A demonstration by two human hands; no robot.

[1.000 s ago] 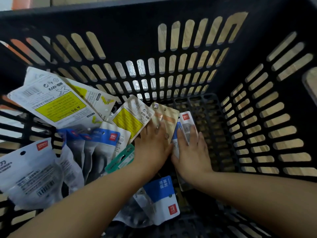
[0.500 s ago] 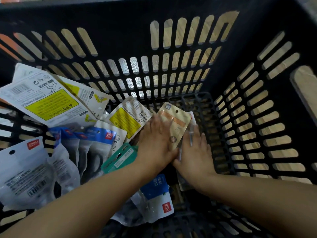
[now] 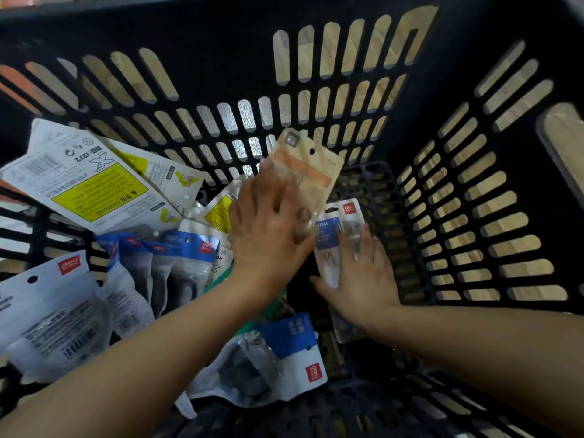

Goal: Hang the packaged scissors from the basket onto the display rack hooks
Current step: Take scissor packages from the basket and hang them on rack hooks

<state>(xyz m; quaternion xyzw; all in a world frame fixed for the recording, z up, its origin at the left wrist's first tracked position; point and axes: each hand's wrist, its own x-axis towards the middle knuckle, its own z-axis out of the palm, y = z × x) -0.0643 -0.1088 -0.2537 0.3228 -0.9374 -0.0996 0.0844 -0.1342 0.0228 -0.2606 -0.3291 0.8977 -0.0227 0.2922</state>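
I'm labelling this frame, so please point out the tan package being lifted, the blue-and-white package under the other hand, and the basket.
tan package (image 3: 311, 165), head view, upper card below the hang hole.
blue-and-white package (image 3: 328, 237), head view, blue label.
basket (image 3: 221, 58), head view, far wall.

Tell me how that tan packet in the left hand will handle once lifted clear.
The tan packet juts out flat above the left hand without sagging, so it is probably a stiff card. It looks thin, likely light. Its glossy clear front may slip, so keep the grip firm.
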